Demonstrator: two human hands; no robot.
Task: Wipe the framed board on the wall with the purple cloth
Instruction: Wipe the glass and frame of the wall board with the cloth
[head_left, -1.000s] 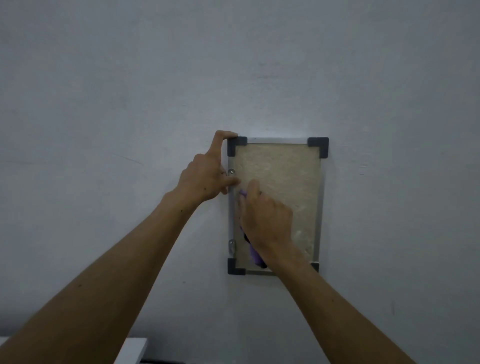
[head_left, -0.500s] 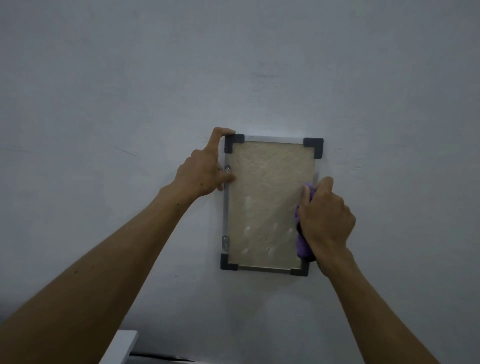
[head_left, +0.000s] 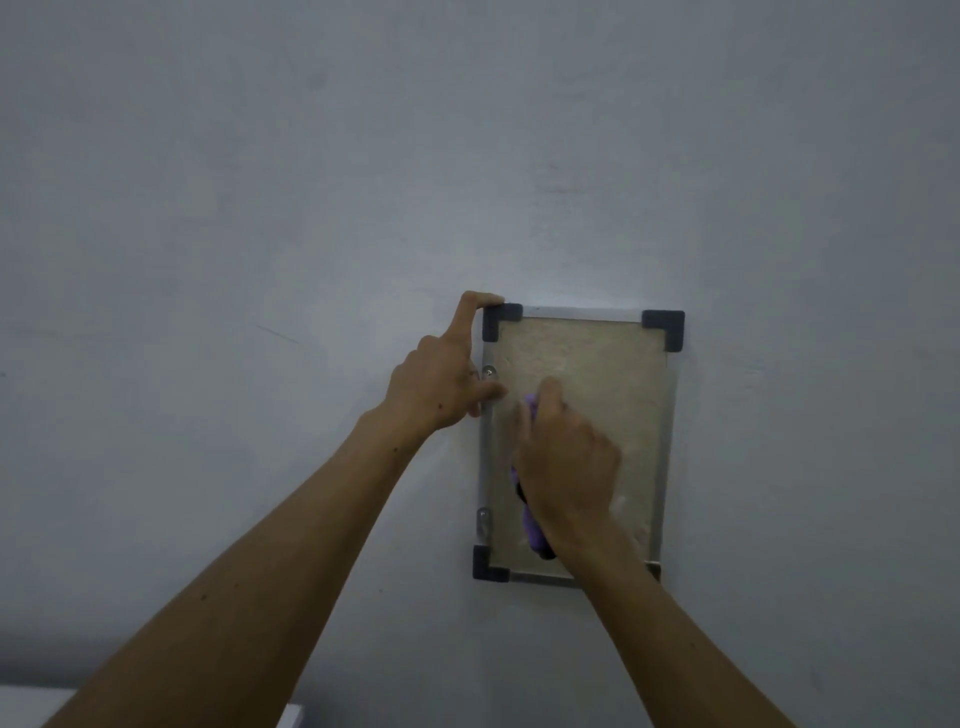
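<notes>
Nearest me, the right hand (head_left: 566, 457) has its fingers curled over the bunched purple cloth (head_left: 532, 527), pressing it flat to the left half of the panel so the wad drags across the surface rather than sliding loose. Just beyond it the left hand (head_left: 441, 384) braces the framed board (head_left: 613, 374) – forefinger hooked over the top-left corner cap (head_left: 500, 319), thumb pinching the left rail – seemingly to stop the frame swinging under the rubbing. Behind it all is the pale wall (head_left: 467, 156), where the board hangs upright – with faint smears low on its right side that look yet to be wiped
</notes>
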